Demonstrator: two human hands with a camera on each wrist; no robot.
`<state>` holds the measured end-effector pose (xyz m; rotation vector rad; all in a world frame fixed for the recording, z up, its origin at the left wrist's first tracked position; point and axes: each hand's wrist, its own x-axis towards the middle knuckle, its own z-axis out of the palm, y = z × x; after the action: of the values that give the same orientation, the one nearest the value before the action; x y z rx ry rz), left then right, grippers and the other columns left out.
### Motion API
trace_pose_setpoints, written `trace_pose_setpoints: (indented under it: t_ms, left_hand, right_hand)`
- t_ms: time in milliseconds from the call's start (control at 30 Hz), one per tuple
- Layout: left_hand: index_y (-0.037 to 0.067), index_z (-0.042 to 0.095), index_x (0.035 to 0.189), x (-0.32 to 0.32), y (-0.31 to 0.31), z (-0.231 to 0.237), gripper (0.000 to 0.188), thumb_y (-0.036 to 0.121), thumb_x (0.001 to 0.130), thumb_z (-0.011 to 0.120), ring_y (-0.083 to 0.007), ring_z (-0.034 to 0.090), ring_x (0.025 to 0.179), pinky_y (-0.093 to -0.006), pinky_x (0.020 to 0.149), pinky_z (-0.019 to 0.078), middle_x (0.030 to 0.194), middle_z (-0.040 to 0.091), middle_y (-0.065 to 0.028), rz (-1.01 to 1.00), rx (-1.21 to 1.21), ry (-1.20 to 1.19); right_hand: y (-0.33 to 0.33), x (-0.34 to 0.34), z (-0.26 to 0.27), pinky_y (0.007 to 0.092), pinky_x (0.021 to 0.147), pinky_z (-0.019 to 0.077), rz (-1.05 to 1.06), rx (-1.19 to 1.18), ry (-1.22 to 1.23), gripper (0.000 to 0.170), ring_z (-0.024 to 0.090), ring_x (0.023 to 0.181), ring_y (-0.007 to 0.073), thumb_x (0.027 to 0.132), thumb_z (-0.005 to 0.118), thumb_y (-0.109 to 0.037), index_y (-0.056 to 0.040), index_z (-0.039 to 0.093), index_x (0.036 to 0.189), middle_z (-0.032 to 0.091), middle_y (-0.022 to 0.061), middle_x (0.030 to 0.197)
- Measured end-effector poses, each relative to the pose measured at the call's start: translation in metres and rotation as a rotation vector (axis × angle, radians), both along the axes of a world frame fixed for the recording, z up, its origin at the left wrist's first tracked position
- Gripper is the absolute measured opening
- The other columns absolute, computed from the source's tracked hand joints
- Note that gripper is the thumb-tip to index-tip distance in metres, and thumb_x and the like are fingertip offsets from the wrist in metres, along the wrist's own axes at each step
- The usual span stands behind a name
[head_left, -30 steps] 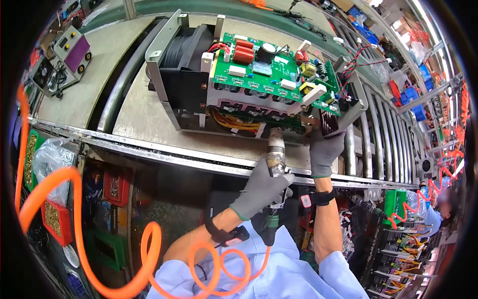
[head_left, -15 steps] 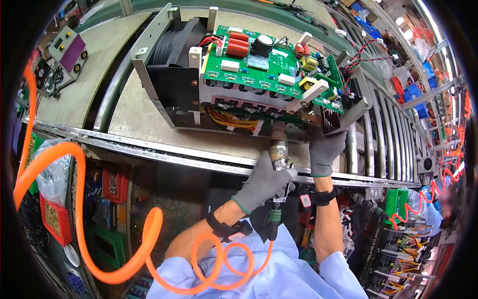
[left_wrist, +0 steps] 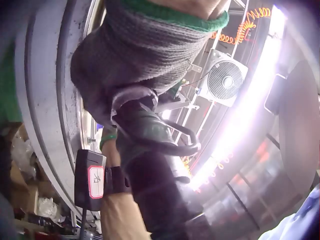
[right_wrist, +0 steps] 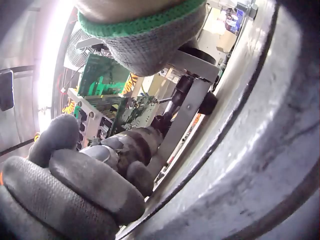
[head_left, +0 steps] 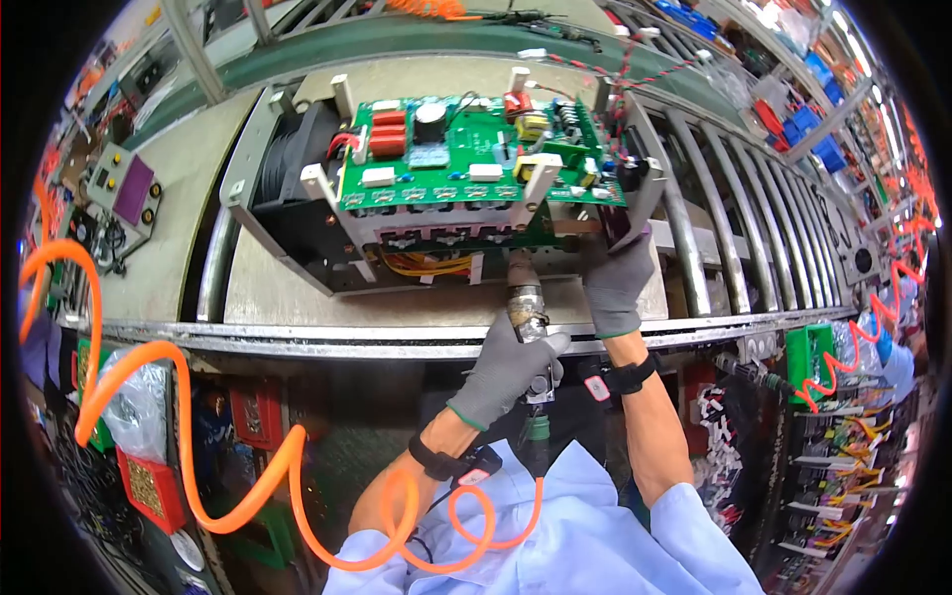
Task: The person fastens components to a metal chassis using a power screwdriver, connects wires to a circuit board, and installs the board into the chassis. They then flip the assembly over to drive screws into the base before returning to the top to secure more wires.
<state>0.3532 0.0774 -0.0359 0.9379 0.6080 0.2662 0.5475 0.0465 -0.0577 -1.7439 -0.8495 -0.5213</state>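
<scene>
My gloved left hand (head_left: 511, 372) grips an air screwdriver (head_left: 528, 312), fingers wrapped around its worn, taped body. The screwdriver's nose points into the lower front of an open metal chassis (head_left: 297, 268), under a green circuit board (head_left: 446, 149); its tip is hidden there. In the right wrist view, the left hand's curled fingers (right_wrist: 95, 180) surround the tool. At the chassis's right end my gloved right hand (head_left: 622, 288) reaches in beneath the board, beside a copper-coloured strip (head_left: 577, 226). Its fingertips are hidden, and I cannot tell what they hold.
An orange coiled air hose (head_left: 233, 516) loops across the lower left. Metal rollers (head_left: 739, 233) extend to the right of the chassis. A purple-and-grey device (head_left: 129, 193) stands at left. Below the bench edge sits a red bin (head_left: 154, 486) of small brass-coloured parts. Loose red-and-black wires (head_left: 625, 74) rise behind.
The head view has shifted, so the chassis and both hands appear farther left. The left hand still holds the screwdriver at the lower front, and the right hand stays at the chassis's right end.
</scene>
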Motion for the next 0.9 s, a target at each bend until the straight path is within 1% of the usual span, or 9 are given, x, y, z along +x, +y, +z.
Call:
trace_pose_setpoints:
  t_ms: [333, 367, 467, 500, 600, 700, 800, 833, 900]
  left_hand:
    - [0.006, 0.047, 0.104, 0.002, -0.004, 0.006, 0.029, 0.012, 0.09, 0.072, -0.0151, 0.065, 0.056, -0.0286, 0.051, 0.0547, 0.073, 0.063, -0.0074, -0.004, 0.031, -0.002]
    - [0.005, 0.049, 0.103, 0.001, -0.002, 0.0, 0.026, 0.013, 0.091, 0.071, -0.0151, 0.065, 0.055, -0.0282, 0.051, 0.0547, 0.073, 0.065, -0.0101, -0.016, 0.045, -0.027]
    - [0.005, 0.046, 0.111, -0.005, 0.002, 0.007, 0.035, 0.012, 0.09, 0.073, -0.0164, 0.067, 0.061, -0.0283, 0.051, 0.0551, 0.081, 0.065, -0.011, -0.064, -0.021, 0.032]
    - [0.005, 0.047, 0.11, -0.007, 0.003, 0.012, 0.033, 0.013, 0.09, 0.072, -0.0158, 0.067, 0.06, -0.027, 0.049, 0.0542, 0.082, 0.067, -0.0133, -0.073, -0.014, 0.055]
    - [0.004, 0.05, 0.107, -0.016, -0.005, 0.017, 0.027, 0.012, 0.091, 0.07, -0.0128, 0.064, 0.055, -0.0251, 0.047, 0.0518, 0.078, 0.068, -0.0129, -0.037, 0.039, 0.07]
    - [0.002, 0.053, 0.11, -0.035, -0.008, 0.031, 0.028, 0.012, 0.09, 0.069, -0.0181, 0.068, 0.06, -0.03, 0.056, 0.0588, 0.082, 0.068, -0.0141, -0.121, 0.045, 0.129]
    - [0.001, 0.053, 0.111, -0.052, -0.011, 0.03, 0.03, 0.013, 0.089, 0.069, -0.0193, 0.069, 0.063, -0.0322, 0.058, 0.0606, 0.085, 0.067, -0.0136, -0.156, 0.004, 0.124]
    - [0.003, 0.051, 0.112, -0.052, -0.017, 0.036, 0.028, 0.014, 0.092, 0.068, -0.0159, 0.067, 0.061, -0.025, 0.052, 0.0545, 0.087, 0.067, -0.0127, -0.098, -0.033, 0.097]
    - [0.002, 0.051, 0.112, -0.056, -0.017, 0.032, 0.029, 0.013, 0.091, 0.068, -0.0171, 0.068, 0.063, -0.0252, 0.052, 0.0549, 0.089, 0.067, -0.013, -0.123, -0.061, 0.101]
  right_hand:
    - [-0.008, -0.012, 0.018, 0.0478, 0.07, 0.0566, -0.04, -0.13, 0.17, 0.059, 0.071, 0.079, 0.0416, 0.078, 0.078, -0.017, -0.0048, 0.055, 0.131, 0.071, 0.0196, 0.083]
    - [-0.019, -0.011, 0.027, 0.0486, 0.078, 0.0563, 0.089, -0.205, 0.294, 0.065, 0.071, 0.09, 0.0408, 0.079, 0.076, -0.02, -0.0046, 0.051, 0.137, 0.071, 0.022, 0.097]
    - [-0.057, 0.003, 0.045, 0.049, 0.087, 0.0541, 0.265, -0.271, -0.055, 0.069, 0.066, 0.105, 0.0409, 0.079, 0.075, -0.023, -0.005, 0.049, 0.141, 0.066, 0.0245, 0.115]
    - [-0.07, 0.007, 0.047, 0.049, 0.094, 0.0515, 0.216, -0.363, -0.01, 0.067, 0.063, 0.111, 0.0408, 0.079, 0.073, -0.025, -0.0046, 0.052, 0.14, 0.062, 0.0245, 0.123]
    - [-0.095, 0.019, 0.027, 0.0478, 0.085, 0.0538, -0.034, -0.692, -0.027, 0.035, 0.065, 0.101, 0.0382, 0.086, 0.068, -0.02, -0.0055, 0.07, 0.117, 0.065, 0.0202, 0.11]
    - [-0.105, 0.022, 0.01, 0.0459, 0.079, 0.0544, 0.062, -0.694, 0.046, 0.023, 0.067, 0.094, 0.0361, 0.089, 0.065, -0.015, -0.0052, 0.073, 0.108, 0.068, 0.0179, 0.101]
    - [-0.108, 0.018, 0.006, 0.0428, 0.08, 0.0552, 0.156, -0.485, 0.135, 0.021, 0.069, 0.09, 0.0362, 0.09, 0.065, -0.014, -0.0032, 0.074, 0.106, 0.07, 0.0184, 0.095]
    - [-0.104, 0.014, 0.002, 0.0373, 0.073, 0.0563, 0.208, -0.304, 0.111, 0.021, 0.072, 0.08, 0.029, 0.091, 0.067, -0.014, -0.0008, 0.074, 0.106, 0.073, 0.0154, 0.089]
    - [-0.1, -0.004, 0.011, 0.0324, 0.067, 0.0553, 0.326, -0.218, 0.596, 0.02, 0.07, 0.073, 0.0206, 0.093, 0.068, -0.013, 0.0008, 0.074, 0.107, 0.074, 0.0119, 0.085]
